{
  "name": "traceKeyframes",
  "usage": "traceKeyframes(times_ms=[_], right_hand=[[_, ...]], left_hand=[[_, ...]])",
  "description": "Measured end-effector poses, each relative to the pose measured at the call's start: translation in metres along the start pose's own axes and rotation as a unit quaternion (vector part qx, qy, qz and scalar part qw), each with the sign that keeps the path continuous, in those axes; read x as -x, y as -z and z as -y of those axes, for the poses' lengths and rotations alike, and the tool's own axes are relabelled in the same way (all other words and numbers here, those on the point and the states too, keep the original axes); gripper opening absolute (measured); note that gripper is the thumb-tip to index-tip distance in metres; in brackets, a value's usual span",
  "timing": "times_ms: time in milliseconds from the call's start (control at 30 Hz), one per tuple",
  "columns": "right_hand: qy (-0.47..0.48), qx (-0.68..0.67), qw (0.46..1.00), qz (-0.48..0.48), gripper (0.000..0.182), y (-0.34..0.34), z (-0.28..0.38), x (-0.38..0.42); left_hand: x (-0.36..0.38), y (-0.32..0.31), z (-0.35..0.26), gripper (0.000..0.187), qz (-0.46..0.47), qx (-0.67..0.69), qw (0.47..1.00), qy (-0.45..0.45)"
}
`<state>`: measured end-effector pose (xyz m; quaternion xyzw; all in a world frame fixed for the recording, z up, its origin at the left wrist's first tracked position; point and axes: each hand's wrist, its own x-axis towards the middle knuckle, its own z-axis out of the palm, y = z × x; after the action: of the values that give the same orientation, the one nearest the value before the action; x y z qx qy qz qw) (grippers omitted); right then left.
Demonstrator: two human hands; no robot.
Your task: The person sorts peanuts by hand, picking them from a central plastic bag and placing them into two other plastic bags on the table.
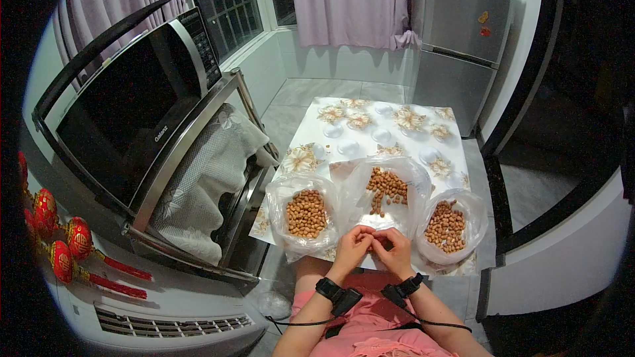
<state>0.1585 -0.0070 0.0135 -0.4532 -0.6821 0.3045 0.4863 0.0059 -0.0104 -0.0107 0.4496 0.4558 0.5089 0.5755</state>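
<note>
My left hand (356,243) and my right hand (391,248) meet at the near edge of the middle plastic bag, fingertips pinched together. Whatever is between the fingers is too small or hidden to make out. Just beyond them, the middle clear bag (354,188) lies spread open with a loose heap of brown nuts (387,186), which look like peanut kernels. To the left, another open bag (276,195) holds a fuller pile of nuts (306,214). A third bag (471,215), right of my right hand, holds more nuts (445,228).
The bags stand on a table with a flowered cloth (370,125). At left a microwave (132,106) sits on a metal rack (185,152); red lantern ornaments (61,261) hang nearer. A grey fridge (456,46) stands behind. Cables run from black wrist straps (329,289).
</note>
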Motion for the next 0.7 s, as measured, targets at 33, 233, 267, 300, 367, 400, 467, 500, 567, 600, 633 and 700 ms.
traceKeyframes(times_ms=[33,233,267,300,367,400,467,500,567,600,633,700], right_hand=[[0.008,0.006,1.000,0.001,0.016,0.0008,0.0025,-0.0008],[0.012,0.015,1.000,0.006,0.017,0.0010,0.0021,-0.0007],[0.010,0.020,1.000,0.008,0.016,0.0011,0.0021,-0.0008],[0.009,0.020,1.000,0.008,0.016,0.0011,0.0020,-0.0007],[0.003,0.017,1.000,0.010,0.016,0.0013,0.0017,-0.0004],[0.003,0.017,1.000,0.010,0.016,0.0013,0.0020,-0.0005],[0.006,0.021,1.000,0.011,0.016,0.0018,0.0039,-0.0008],[0.006,0.021,1.000,0.011,0.016,0.0024,0.0053,-0.0013],[0.014,0.023,0.999,0.019,0.017,0.0034,0.0079,-0.0026],[0.014,0.023,0.999,0.019,0.017,0.0033,0.0075,-0.0025],[0.012,0.024,0.999,0.019,0.017,0.0031,0.0066,-0.0022],[0.010,0.025,0.999,0.019,0.017,0.0025,0.0044,-0.0019]], left_hand=[[-0.0003,0.0002,0.0004,0.019,0.001,0.004,1.000,0.001],[-0.0006,0.0011,0.0028,0.021,0.000,0.006,1.000,-0.005],[-0.0008,0.0016,0.0040,0.021,0.000,0.006,1.000,-0.005],[-0.0010,0.0023,0.0052,0.021,0.001,-0.010,1.000,-0.007],[-0.0018,0.0032,0.0077,0.021,0.001,-0.026,1.000,-0.009],[-0.0022,0.0035,0.0079,0.022,0.000,-0.030,0.999,-0.012],[-0.0021,0.0036,0.0087,0.023,-0.001,-0.035,0.999,-0.015],[-0.0013,0.0029,0.0067,0.023,-0.003,-0.028,0.999,-0.018],[-0.0005,0.0021,0.0036,0.024,-0.005,-0.022,1.000,-0.021],[-0.0004,0.0021,0.0033,0.024,-0.005,-0.020,1.000,-0.021],[-0.0003,0.0020,0.0029,0.024,-0.005,-0.019,1.000,-0.021],[-0.0003,0.0018,0.0022,0.024,-0.006,-0.027,0.999,-0.021]])
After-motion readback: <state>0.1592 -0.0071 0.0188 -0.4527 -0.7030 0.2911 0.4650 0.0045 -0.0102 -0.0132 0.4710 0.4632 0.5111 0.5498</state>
